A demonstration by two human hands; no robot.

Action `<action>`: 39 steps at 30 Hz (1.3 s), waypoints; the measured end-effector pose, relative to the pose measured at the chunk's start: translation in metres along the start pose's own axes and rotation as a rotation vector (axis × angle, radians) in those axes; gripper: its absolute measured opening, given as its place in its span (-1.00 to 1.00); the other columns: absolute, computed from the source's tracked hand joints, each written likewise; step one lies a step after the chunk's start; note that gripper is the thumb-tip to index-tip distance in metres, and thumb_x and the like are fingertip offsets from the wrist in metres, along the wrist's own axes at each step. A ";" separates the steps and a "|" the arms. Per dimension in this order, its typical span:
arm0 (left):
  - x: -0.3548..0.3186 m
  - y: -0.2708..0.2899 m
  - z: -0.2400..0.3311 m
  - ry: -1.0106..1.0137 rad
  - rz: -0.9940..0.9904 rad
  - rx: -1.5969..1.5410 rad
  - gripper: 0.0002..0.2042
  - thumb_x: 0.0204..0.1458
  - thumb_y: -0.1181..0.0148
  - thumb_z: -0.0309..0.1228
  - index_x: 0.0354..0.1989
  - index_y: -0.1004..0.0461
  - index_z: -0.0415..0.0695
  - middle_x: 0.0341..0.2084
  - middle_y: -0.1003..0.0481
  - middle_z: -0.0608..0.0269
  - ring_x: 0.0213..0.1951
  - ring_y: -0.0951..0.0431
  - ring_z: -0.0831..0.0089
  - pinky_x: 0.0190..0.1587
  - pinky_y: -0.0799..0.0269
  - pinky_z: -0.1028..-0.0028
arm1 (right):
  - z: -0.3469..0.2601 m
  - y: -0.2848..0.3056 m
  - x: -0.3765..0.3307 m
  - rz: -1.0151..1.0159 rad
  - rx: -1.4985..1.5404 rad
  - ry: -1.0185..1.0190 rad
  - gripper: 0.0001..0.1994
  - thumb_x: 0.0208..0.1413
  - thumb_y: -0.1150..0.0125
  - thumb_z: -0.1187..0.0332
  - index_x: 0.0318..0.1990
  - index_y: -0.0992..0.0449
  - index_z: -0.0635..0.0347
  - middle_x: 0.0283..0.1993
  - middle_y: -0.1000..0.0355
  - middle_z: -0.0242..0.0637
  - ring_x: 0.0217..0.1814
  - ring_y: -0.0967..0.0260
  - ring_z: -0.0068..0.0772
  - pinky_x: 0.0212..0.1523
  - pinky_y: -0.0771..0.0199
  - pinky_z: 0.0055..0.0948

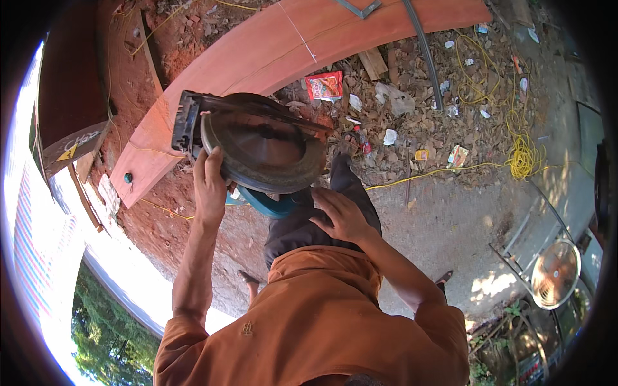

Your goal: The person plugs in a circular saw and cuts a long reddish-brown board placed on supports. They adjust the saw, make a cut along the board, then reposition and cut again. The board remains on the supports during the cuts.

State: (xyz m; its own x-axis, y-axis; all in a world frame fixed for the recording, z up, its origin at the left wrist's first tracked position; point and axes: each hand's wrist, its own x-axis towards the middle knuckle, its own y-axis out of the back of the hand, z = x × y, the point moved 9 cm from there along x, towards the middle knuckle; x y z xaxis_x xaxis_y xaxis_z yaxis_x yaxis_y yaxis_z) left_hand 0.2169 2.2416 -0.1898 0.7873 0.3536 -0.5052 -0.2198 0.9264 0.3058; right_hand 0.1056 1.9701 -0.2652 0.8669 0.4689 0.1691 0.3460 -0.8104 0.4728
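Observation:
A circular saw [262, 145] with a teal body [273, 204] is tipped up in front of me, its round blade and guard facing me. My left hand [211, 182] has its fingers curled on the saw's left side, by the blade guard and the black base plate [185, 128]. Close to the saw's lower right edge, my right hand [344, 219] lies over my dark-trousered thigh with its fingers stretched out and nothing in them. Whether its fingertips touch the saw I cannot tell. The underside of the saw and its handle are mostly hidden.
Beyond the saw lies a long reddish board [225, 64] with a white line across it, a metal square [360, 8] and a dark metal bar [421, 51]. A yellow cord [524, 154] runs over leaves and litter. A fan [555, 273] stands at right.

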 end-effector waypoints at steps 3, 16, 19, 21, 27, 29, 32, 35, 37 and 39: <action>0.029 -0.010 -0.021 0.136 -0.085 -0.022 -0.72 0.38 0.10 -0.20 -0.17 -0.43 -0.14 -0.57 -0.44 0.29 -0.67 -0.36 0.53 -0.60 -0.26 0.51 | 0.002 -0.046 0.018 -0.126 -0.059 0.012 -0.41 0.01 -0.46 0.28 0.24 -0.44 0.12 0.25 -0.44 -0.11 0.28 -0.43 -0.02 0.29 -0.47 -0.07; 0.233 -0.163 -0.059 -0.192 -0.382 0.694 -0.30 0.20 0.00 0.18 -0.08 -0.53 -0.41 -0.25 -0.60 -0.37 -0.07 -0.62 -0.20 0.03 -0.49 0.07 | 0.099 -0.089 0.106 0.255 0.058 -0.353 -0.27 -0.06 -0.39 0.47 0.37 -0.38 0.02 -0.18 -0.59 0.01 -0.15 -0.58 0.14 -0.04 -0.57 -0.04; 0.253 -0.197 -0.082 -0.187 -0.360 0.771 -0.26 0.15 -0.03 0.22 -0.06 -0.54 -0.41 -0.14 -0.57 -0.48 0.03 -0.57 -0.29 0.12 -0.44 0.02 | 0.145 -0.091 0.103 0.259 0.197 -0.505 -0.51 0.10 -0.38 0.41 0.21 -0.46 0.24 -0.14 -0.60 0.08 -0.10 -0.60 0.15 -0.10 -0.62 -0.11; 0.262 -0.215 -0.099 -0.201 -0.332 0.791 -0.26 0.15 -0.03 0.22 -0.05 -0.54 -0.40 -0.14 -0.57 -0.46 0.03 -0.58 -0.28 0.13 -0.43 0.02 | 0.164 -0.088 0.107 0.312 0.159 -0.389 -0.38 0.01 -0.37 0.46 0.29 -0.39 0.19 -0.28 -0.57 0.13 -0.24 -0.57 0.23 -0.23 -0.59 0.02; 0.275 -0.233 -0.122 -0.290 -0.105 0.850 -0.27 0.22 -0.02 0.21 0.13 -0.51 -0.34 -0.08 -0.59 -0.32 0.11 -0.56 -0.15 0.21 -0.36 0.09 | 0.245 -0.113 0.094 0.227 0.190 -0.372 -0.57 0.12 -0.37 0.37 0.15 -0.46 0.19 -0.21 -0.57 0.13 -0.19 -0.56 0.26 -0.20 -0.58 -0.02; 0.249 -0.244 -0.114 -0.481 -0.035 0.910 -0.31 0.17 -0.08 0.15 0.05 -0.51 -0.38 0.00 -0.55 -0.38 0.16 -0.51 -0.19 0.26 -0.29 0.00 | 0.263 -0.119 0.089 0.247 0.243 -0.344 -0.55 0.11 -0.37 0.36 0.16 -0.45 0.19 -0.21 -0.58 0.12 -0.18 -0.56 0.26 -0.21 -0.58 -0.02; 0.170 -0.268 -0.099 -0.888 0.176 1.056 -0.31 0.12 -0.16 0.03 0.16 -0.43 -0.43 0.20 -0.43 -0.38 0.30 -0.38 -0.23 0.41 -0.08 -0.07 | 0.282 -0.146 0.084 0.113 0.186 -0.450 -0.51 0.12 -0.35 0.34 0.21 -0.44 0.20 -0.16 -0.59 0.10 -0.13 -0.58 0.19 -0.14 -0.58 -0.06; 0.093 -0.355 -0.149 -1.140 -0.044 1.532 -0.27 0.13 -0.19 -0.04 0.28 -0.33 -0.47 0.26 -0.39 -0.32 0.40 -0.25 -0.21 0.49 0.08 -0.14 | 0.264 -0.129 0.088 0.416 0.129 -0.219 -0.48 0.12 -0.34 0.40 0.26 -0.43 0.20 -0.05 -0.60 0.04 -0.04 -0.60 0.08 0.00 -0.55 -0.11; 0.095 -0.386 -0.181 -1.045 -0.185 1.883 -0.24 0.10 -0.25 0.00 0.26 -0.36 -0.46 0.28 -0.37 -0.31 0.44 -0.19 -0.14 0.51 0.17 -0.17 | 0.264 -0.133 0.084 0.357 0.138 -0.248 -0.46 0.11 -0.33 0.45 0.29 -0.42 0.17 0.02 -0.60 -0.01 0.02 -0.60 0.01 0.09 -0.52 -0.14; 0.116 -0.398 -0.200 -0.857 -0.225 2.087 -0.23 0.08 -0.26 0.00 0.27 -0.36 -0.46 0.28 -0.35 -0.34 0.45 -0.17 -0.13 0.52 0.24 -0.18 | 0.269 -0.133 0.083 0.318 0.254 -0.292 -0.45 0.11 -0.32 0.47 0.30 -0.42 0.12 -0.01 -0.61 -0.03 0.00 -0.61 0.03 0.07 -0.54 -0.15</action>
State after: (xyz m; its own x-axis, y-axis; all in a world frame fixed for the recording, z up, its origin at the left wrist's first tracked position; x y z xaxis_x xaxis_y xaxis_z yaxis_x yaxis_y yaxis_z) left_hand 0.2811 1.9399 -0.5316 0.8131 -0.3528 -0.4631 0.1418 -0.6514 0.7453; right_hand 0.2279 2.0218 -0.5465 0.9953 0.0966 0.0043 0.0937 -0.9741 0.2059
